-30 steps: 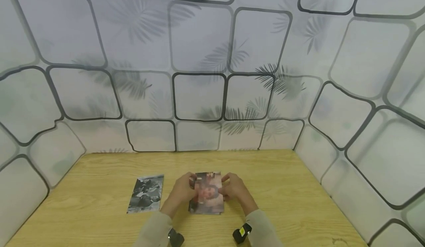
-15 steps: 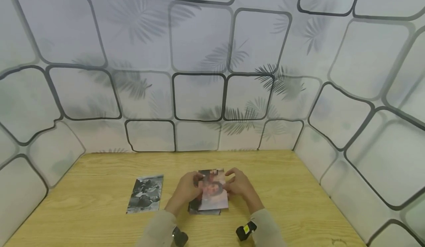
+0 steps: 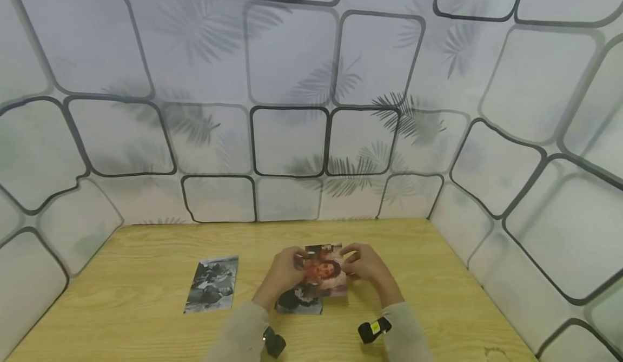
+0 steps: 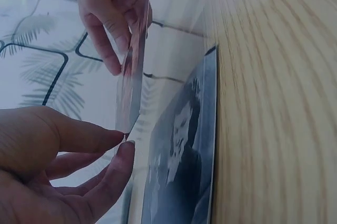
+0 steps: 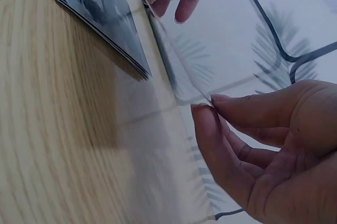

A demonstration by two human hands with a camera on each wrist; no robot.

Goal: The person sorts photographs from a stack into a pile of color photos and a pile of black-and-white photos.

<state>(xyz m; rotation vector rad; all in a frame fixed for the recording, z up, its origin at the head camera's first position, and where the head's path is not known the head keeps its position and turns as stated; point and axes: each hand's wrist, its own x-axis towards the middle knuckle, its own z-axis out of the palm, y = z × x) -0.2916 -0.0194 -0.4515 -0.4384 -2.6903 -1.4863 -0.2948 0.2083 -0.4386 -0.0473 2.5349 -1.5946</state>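
A colour photo print (image 3: 325, 275) with a reddish portrait is held up between both hands. My left hand (image 3: 287, 270) pinches its left edge between thumb and fingers, while my right hand (image 3: 366, 267) pinches the right edge. In the left wrist view the colour print (image 4: 138, 60) stands clear above the table, seen almost edge-on. Beneath it lies a small stack of black-and-white photos (image 3: 298, 303), partly covered by the held print in the head view. The stack's layered edges show in the right wrist view, where the top photo (image 5: 102, 8) lies face up.
Another black-and-white photo (image 3: 212, 285) lies alone on the wooden table (image 3: 146, 275), left of the hands. A patterned curtain (image 3: 292, 140) with leaf prints and dark outlined squares encloses the back and sides. A small black camera (image 3: 373, 330) sits at the right wrist.
Both hands have lifted the colour print off the stack and carried it to the right and slightly away, uncovering the black-and-white photo below. The lone photo at left stays put.
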